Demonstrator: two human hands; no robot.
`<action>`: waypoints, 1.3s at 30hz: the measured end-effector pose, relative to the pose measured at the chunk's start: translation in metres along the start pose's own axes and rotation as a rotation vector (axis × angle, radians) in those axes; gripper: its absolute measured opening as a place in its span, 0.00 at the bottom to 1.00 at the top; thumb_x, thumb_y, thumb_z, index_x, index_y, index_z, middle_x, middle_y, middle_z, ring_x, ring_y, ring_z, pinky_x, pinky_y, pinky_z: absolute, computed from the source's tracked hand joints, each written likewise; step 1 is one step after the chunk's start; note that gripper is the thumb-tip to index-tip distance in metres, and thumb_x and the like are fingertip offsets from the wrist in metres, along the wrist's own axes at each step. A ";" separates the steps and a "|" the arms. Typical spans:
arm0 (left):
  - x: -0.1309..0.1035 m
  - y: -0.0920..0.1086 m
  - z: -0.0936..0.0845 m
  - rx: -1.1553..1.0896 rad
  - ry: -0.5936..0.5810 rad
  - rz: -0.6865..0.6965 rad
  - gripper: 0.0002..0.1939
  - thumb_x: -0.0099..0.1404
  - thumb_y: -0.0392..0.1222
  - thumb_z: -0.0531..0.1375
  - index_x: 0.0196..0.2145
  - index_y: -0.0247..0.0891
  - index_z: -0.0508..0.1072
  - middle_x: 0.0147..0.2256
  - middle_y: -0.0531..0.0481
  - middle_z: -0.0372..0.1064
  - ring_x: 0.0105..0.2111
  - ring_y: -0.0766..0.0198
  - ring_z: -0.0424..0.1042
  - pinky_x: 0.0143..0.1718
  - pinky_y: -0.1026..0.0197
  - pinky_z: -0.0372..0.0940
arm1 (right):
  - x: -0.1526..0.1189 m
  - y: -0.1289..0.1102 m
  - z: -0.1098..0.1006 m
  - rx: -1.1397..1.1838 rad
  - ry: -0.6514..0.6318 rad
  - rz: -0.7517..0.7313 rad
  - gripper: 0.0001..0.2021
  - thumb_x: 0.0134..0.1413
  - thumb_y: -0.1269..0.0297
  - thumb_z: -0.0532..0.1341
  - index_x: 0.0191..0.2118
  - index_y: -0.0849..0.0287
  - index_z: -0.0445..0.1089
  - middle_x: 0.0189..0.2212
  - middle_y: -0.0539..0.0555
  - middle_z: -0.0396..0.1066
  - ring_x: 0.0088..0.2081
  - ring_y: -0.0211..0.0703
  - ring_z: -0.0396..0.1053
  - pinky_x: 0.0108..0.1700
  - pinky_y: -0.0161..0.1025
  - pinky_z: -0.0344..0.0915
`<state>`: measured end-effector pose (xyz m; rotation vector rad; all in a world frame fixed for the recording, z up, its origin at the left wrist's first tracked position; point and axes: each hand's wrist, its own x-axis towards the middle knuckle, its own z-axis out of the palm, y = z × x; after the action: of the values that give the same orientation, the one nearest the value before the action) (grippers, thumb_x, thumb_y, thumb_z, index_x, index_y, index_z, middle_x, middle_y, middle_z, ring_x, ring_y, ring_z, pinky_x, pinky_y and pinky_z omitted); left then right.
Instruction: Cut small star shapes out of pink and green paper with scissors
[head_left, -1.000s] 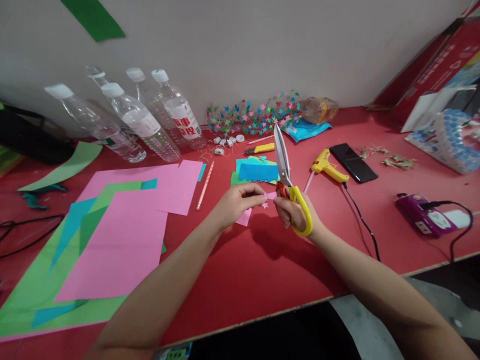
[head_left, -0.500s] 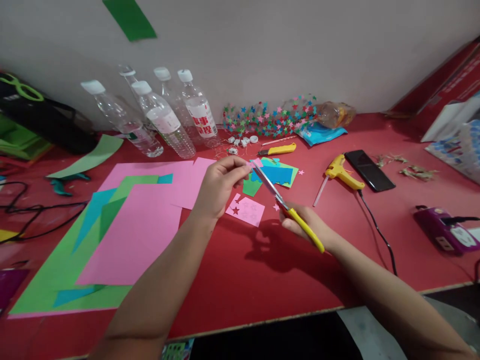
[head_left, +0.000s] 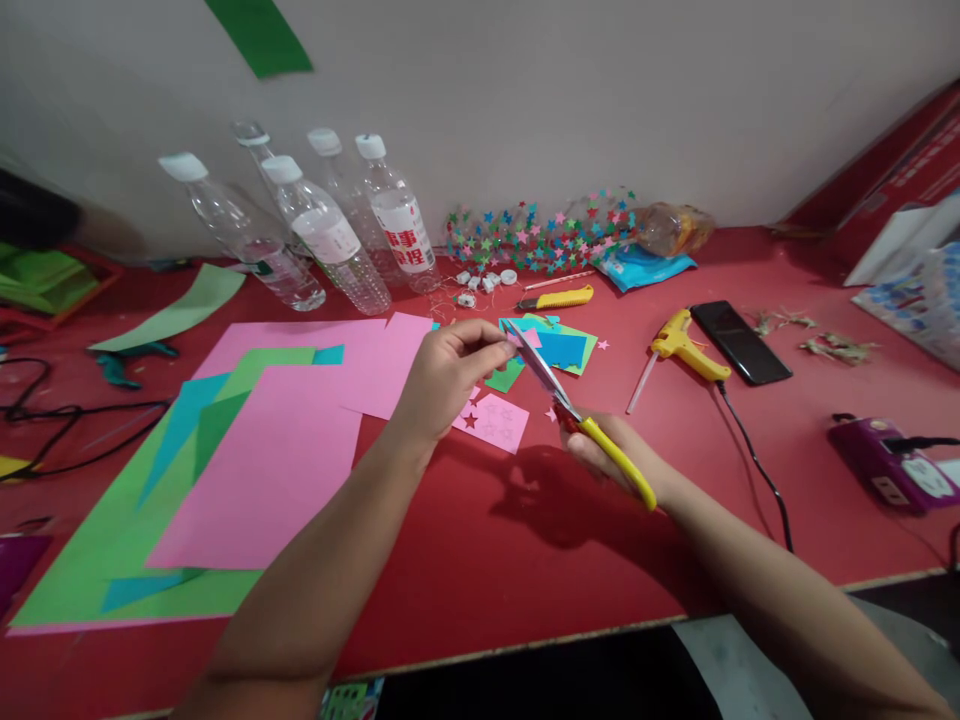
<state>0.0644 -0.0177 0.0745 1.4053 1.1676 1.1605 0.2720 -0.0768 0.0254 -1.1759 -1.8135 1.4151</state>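
Observation:
My left hand [head_left: 459, 378] is closed in a pinch, with a small piece of pink paper [head_left: 532, 338] at its fingertips. My right hand [head_left: 616, 452] grips yellow-handled scissors [head_left: 555, 388], whose blades point up and left beside that piece and my left fingers. Below lies a pink card [head_left: 501, 422] with star outlines and a star-shaped cutout; my left hand hides its left edge. Behind the blades are blue paper [head_left: 562, 350] and green scraps [head_left: 505, 376]. A small pink star [head_left: 603, 345] lies to their right.
Several plastic bottles [head_left: 401, 220] stand at the wall beside a star-covered clear bottle [head_left: 540, 235]. A yellow cutter [head_left: 559, 298], glue gun [head_left: 682, 345], phone [head_left: 741, 342] and purple power strip [head_left: 892, 460] lie rightward. Coloured sheets [head_left: 262, 470] cover the left.
My left fingers and the scissors have shifted slightly, and the pink piece sits a little further right. At the far left, the dark shape has moved and blurred; the green-rimmed item is gone from view.

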 end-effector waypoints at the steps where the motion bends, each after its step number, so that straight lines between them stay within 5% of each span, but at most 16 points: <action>1: 0.000 0.001 0.000 0.001 0.001 -0.002 0.06 0.52 0.42 0.63 0.25 0.37 0.75 0.23 0.54 0.66 0.23 0.71 0.59 0.26 0.66 0.55 | 0.000 0.000 0.000 0.003 0.000 0.008 0.24 0.56 0.37 0.53 0.28 0.56 0.58 0.16 0.44 0.56 0.18 0.34 0.52 0.21 0.35 0.48; 39: 0.000 0.001 -0.003 -0.020 -0.025 -0.027 0.05 0.54 0.40 0.64 0.25 0.36 0.75 0.23 0.55 0.65 0.24 0.71 0.59 0.27 0.66 0.55 | 0.000 -0.001 0.001 -0.043 0.000 0.039 0.23 0.60 0.41 0.51 0.25 0.55 0.53 0.14 0.43 0.54 0.17 0.33 0.51 0.23 0.36 0.48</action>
<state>0.0615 -0.0174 0.0758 1.3814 1.1506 1.1298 0.2706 -0.0780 0.0262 -1.2389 -1.8392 1.4041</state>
